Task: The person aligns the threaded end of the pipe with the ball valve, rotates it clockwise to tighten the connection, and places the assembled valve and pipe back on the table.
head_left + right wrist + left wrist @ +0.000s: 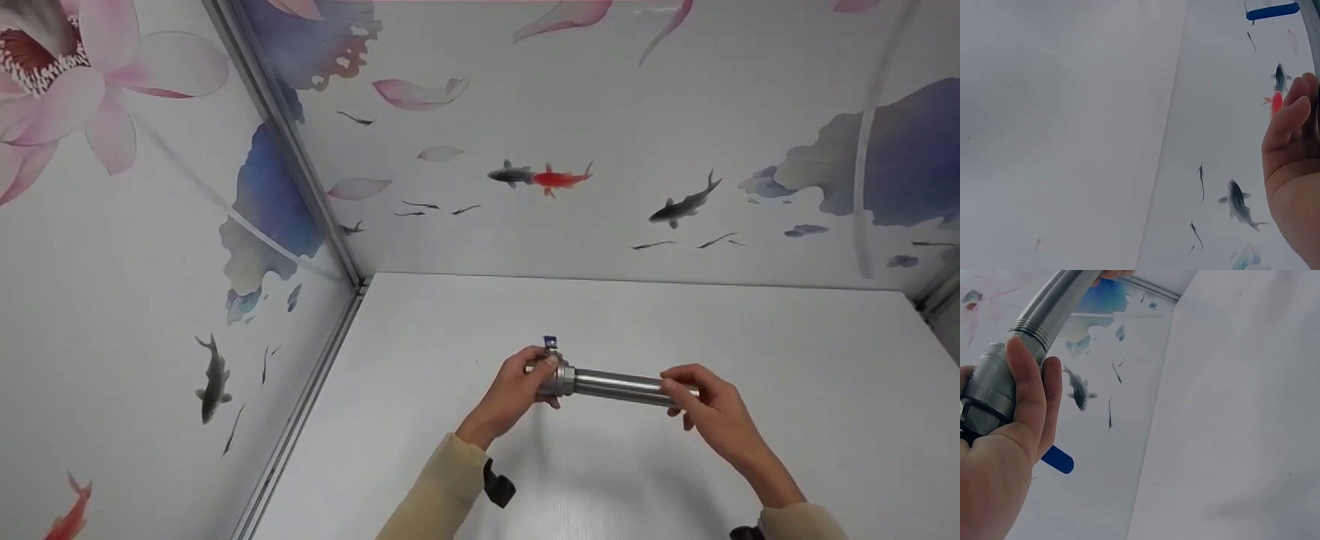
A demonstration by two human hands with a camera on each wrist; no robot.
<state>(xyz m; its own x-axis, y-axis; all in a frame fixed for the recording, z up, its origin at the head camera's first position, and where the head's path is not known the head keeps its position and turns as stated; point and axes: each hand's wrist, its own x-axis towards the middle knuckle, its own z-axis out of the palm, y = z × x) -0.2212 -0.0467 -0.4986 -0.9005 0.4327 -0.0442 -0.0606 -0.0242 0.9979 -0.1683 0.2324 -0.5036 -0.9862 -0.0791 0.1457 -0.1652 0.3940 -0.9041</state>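
Note:
My left hand (516, 386) grips a metal ball valve (559, 379), its thumb on the near side. A blue lever handle (1059, 460) sticks out past the fingers in the left wrist view. From the valve a shiny steel pipe (619, 386) runs to the right, slightly downward. Threads (1032, 331) show on the pipe where it meets the valve. At the pipe's other end, my right hand (716, 412) holds it between thumb and fingers, which hide most of that end. Valve and pipe are held up above the white table.
The white table top (420, 330) spreads below both hands, with their shadows on it. White panels (465, 240) painted with fish and petals stand behind and at the left. A metal frame strip (300, 390) follows the table's left edge.

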